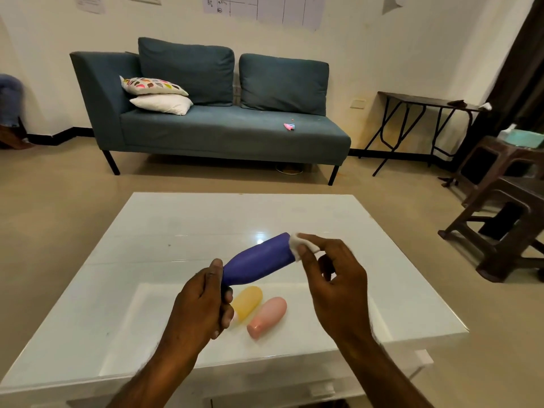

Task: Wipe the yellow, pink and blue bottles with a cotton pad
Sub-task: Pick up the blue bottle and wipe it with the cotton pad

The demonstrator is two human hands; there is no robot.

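My left hand (203,301) grips the neck end of the blue bottle (259,260) and holds it tilted above the white table (176,225), base pointing up and to the right. My right hand (332,278) pinches a white cotton pad (297,245) between thumb and fingers and presses it against the bottle's base end. Below the blue bottle, the yellow bottle (247,301) and the pink bottle (269,316) lie side by side on the table, the yellow one partly hidden behind my left hand.
A blue sofa (212,125) with cushions stands across the floor beyond the table. Dark brown stools (506,219) and a folding side table (426,119) stand to the right.
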